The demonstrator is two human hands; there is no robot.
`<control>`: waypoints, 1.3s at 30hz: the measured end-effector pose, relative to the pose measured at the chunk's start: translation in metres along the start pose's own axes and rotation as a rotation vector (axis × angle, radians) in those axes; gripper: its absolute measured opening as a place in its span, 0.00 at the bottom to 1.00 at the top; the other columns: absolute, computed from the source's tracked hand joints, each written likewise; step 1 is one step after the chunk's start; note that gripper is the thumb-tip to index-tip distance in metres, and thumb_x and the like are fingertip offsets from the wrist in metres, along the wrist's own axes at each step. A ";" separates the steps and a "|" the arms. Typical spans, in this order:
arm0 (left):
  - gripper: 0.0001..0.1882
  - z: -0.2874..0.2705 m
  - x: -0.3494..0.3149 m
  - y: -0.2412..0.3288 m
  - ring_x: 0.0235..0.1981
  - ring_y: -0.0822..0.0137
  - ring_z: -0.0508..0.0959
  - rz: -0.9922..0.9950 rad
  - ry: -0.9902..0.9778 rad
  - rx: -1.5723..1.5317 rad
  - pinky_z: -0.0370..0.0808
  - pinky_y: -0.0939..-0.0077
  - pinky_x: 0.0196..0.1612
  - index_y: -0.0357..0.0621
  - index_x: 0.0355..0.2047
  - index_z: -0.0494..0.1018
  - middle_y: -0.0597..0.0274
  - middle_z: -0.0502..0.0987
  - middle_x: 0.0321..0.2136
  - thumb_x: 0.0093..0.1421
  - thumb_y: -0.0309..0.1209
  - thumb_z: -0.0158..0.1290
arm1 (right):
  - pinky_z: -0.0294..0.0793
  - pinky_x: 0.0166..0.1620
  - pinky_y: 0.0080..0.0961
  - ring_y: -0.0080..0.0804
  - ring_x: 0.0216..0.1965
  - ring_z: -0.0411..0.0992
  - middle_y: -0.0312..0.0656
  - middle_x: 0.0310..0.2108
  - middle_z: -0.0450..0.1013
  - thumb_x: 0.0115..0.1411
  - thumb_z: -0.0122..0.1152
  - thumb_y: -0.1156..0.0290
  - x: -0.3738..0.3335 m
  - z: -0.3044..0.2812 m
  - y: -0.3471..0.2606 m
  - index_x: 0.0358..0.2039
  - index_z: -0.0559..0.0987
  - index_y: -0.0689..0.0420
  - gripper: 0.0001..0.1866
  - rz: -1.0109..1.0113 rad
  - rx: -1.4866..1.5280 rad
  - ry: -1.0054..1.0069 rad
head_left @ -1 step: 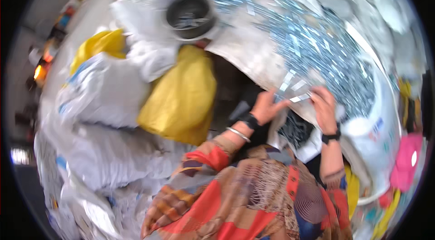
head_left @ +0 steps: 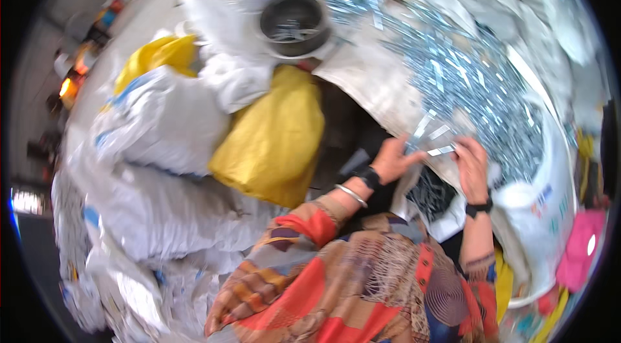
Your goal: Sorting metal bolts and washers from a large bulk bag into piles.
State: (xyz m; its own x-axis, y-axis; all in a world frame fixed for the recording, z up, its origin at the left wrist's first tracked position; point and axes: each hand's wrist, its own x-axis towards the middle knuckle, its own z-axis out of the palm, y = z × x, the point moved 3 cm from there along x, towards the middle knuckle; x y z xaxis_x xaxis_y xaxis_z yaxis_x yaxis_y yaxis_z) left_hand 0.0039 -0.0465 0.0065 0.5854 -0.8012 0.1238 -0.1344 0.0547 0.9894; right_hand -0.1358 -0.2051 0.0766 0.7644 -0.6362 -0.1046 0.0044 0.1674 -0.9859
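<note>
Flat, shiny pale strips (head_left: 441, 151) sit between my two hands, above the edge of a whitish sheet (head_left: 372, 68). My left hand (head_left: 393, 160) is closed near their left end, its thumb pointing right; a couple of strips slant up from its fingers, though blur softens the grip. At the right end, my right hand (head_left: 473, 160) pinches one strip between thumb and fingertips. Beyond both hands spreads a large heap of similar glinting strips (head_left: 466, 77). Just below them, an open white bag holds dark strip-like pieces (head_left: 430, 195).
A dark round bowl (head_left: 294, 22) with some strips inside stands at the far left of the heap. Yellow sacks (head_left: 275, 136) and stuffed white sacks (head_left: 168, 126) lie to my left. On the right are a white printed sack (head_left: 550, 194) and a pink item (head_left: 581, 243).
The whole scene has shifted slightly to the right and down in the picture. My hands keep nearly the same pose around the strips.
</note>
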 end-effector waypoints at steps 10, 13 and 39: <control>0.16 0.024 -0.034 0.008 0.17 0.81 0.66 -0.316 -0.037 -0.569 0.62 0.84 0.18 0.41 0.38 0.71 0.71 0.70 0.20 0.62 0.39 0.61 | 0.69 0.37 0.20 0.23 0.32 0.68 0.36 0.34 0.72 0.63 0.56 0.77 -0.020 0.007 0.021 0.42 0.76 0.62 0.07 -0.007 0.365 0.009; 0.15 0.031 -0.039 0.015 0.16 0.80 0.66 -0.345 -0.029 -0.562 0.62 0.83 0.17 0.41 0.37 0.70 0.70 0.70 0.19 0.63 0.38 0.60 | 0.69 0.37 0.19 0.22 0.32 0.69 0.36 0.33 0.71 0.63 0.56 0.77 -0.023 0.004 0.025 0.41 0.75 0.61 0.06 -0.056 0.364 0.065; 0.15 0.081 -0.025 0.036 0.14 0.77 0.67 -0.344 0.192 -0.330 0.64 0.78 0.15 0.40 0.36 0.69 0.69 0.69 0.17 0.68 0.42 0.50 | 0.72 0.41 0.20 0.21 0.33 0.71 0.36 0.35 0.74 0.65 0.57 0.75 -0.060 -0.005 0.030 0.42 0.76 0.64 0.07 -0.077 0.035 -0.073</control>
State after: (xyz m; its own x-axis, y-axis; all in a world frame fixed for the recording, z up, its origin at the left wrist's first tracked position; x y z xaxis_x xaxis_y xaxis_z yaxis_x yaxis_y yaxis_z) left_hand -0.0802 -0.0725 0.0324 0.6920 -0.6838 -0.2317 0.3330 0.0176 0.9428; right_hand -0.1844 -0.1658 0.0523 0.8056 -0.5922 -0.0182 0.0862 0.1475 -0.9853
